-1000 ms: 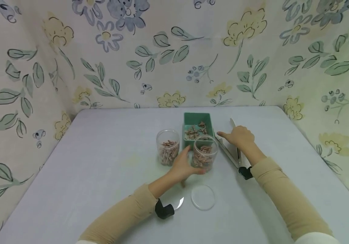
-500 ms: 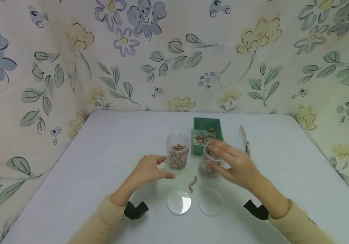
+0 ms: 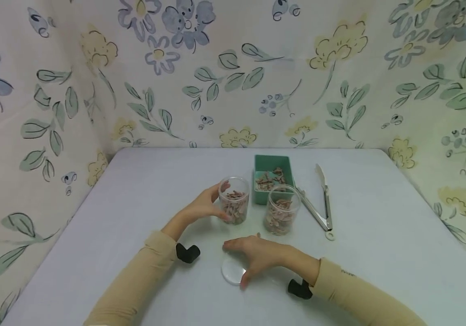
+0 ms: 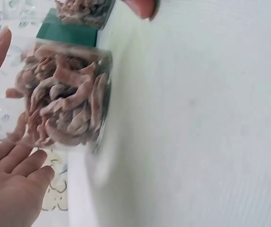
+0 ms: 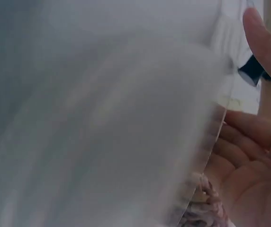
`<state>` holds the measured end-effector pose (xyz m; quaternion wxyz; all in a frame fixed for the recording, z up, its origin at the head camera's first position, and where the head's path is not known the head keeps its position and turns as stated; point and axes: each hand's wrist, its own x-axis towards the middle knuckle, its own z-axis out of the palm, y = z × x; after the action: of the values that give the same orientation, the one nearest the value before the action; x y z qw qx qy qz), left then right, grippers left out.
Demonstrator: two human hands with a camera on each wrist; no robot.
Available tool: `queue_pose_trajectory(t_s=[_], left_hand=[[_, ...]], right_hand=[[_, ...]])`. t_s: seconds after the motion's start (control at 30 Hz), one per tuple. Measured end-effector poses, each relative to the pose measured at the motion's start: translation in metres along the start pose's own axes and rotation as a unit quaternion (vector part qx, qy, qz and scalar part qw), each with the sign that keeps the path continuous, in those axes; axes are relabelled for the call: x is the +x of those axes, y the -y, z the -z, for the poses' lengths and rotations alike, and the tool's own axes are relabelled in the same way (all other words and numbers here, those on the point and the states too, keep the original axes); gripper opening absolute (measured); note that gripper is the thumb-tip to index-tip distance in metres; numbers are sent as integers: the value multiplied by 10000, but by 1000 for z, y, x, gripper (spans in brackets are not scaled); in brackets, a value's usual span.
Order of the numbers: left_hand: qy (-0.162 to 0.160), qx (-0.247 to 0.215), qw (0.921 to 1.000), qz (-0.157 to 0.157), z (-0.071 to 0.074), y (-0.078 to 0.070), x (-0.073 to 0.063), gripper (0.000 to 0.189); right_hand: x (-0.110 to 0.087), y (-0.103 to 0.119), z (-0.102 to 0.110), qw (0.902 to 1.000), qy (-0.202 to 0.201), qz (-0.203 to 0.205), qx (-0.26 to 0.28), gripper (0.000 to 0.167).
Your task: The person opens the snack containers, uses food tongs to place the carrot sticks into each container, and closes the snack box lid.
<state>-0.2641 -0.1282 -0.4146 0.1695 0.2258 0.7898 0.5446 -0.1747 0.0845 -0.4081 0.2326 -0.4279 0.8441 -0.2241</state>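
Observation:
Two clear jars hold pinkish-brown, worm-like pieces. My left hand (image 3: 202, 207) spans the side of the left jar (image 3: 235, 208), fingers on its far side and thumb in front. In the left wrist view, the fingertips lie right at the wall of this left jar (image 4: 64, 94) and look nearly straight. Low over the table, my right hand (image 3: 263, 253) spreads fingers and thumb around a round clear lid (image 3: 230, 270), covering part of it. A second lid is largely hidden under the right wrist. Blurred translucent material fills much of the right wrist view, beside the right palm (image 5: 249, 184).
The right jar (image 3: 280, 217) stands in front of a green tray (image 3: 260, 196) with more such pieces. Metal tongs (image 3: 325, 203) lie spread to its right. One loose piece (image 3: 259, 235) shows just behind the right hand. A flowered cloth (image 3: 237, 90) hangs behind the table.
My left hand has left the right jar and moved left to the left jar. My right hand has come from the tongs, past the right jar, down to the left lid.

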Motion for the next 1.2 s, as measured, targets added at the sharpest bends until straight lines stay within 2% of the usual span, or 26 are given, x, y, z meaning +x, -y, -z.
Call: queue_pose_trajectory(t_s=[0.17, 0.27, 0.37, 0.43, 0.5, 0.53, 0.57, 0.67, 0.73, 0.77, 0.8, 0.83, 0.93, 1.03, 1.2], left_hand=[[-97, -482, 9988, -88, -10, 3, 5, 86], [-231, -716, 9972, 17, -14, 3, 5, 82], [-354, -749, 9965, 101, -15, 2, 3, 82], [-384, -699, 9967, 150, -14, 1, 2, 81], [-354, -607, 9973, 190, -12, -2, 0, 80], [-319, -568, 9976, 222, -10, -4, -2, 80], [-267, -536, 9979, 243, -9, -6, -4, 79], [-81, -375, 9991, 173, -6, -14, -10, 80], [118, -250, 9996, 41, -5, -21, -15, 81], [267, -175, 9995, -25, -5, -26, -18, 82], [424, -91, 9990, -95, -5, -31, -21, 84], [602, -27, 9980, -169, -6, -36, -24, 84], [1091, 70, 9937, -236, -13, -54, -30, 82], [1314, 15, 9912, -183, -23, -69, -35, 72], [1468, -42, 9891, 48, -31, -82, -40, 63]], right_hand=[[0, 6, -7, 9993, -62, 76, -357, 84], [-2, 9, -10, 9988, 27, 133, -478, 85], [-4, 10, -9, 9984, 87, 257, -499, 85], [-8, 8, -3, 9992, 85, 365, -140, 81], [-14, 2, 10, 9966, 77, 474, 667, 76], [-19, -1, 18, 9920, 33, 537, 1143, 76], [-24, -5, 28, 9831, -24, 633, 1716, 75], [-44, -14, 56, 9407, -388, 952, 3232, 79], [-56, -18, 70, 9171, -814, 1200, 3714, 84], [-61, -19, 76, 9079, -1038, 1322, 3841, 85], [-65, -18, 80, 9032, -1272, 1368, 3864, 85], [-67, -17, 84, 9037, -1483, 1293, 3803, 86], [-68, -12, 91, 9153, -1863, 1123, 3389, 84], [-65, -8, 92, 9294, -1885, 1029, 3001, 84], [-63, -12, 89, 9358, -1675, 1396, 2769, 80]])
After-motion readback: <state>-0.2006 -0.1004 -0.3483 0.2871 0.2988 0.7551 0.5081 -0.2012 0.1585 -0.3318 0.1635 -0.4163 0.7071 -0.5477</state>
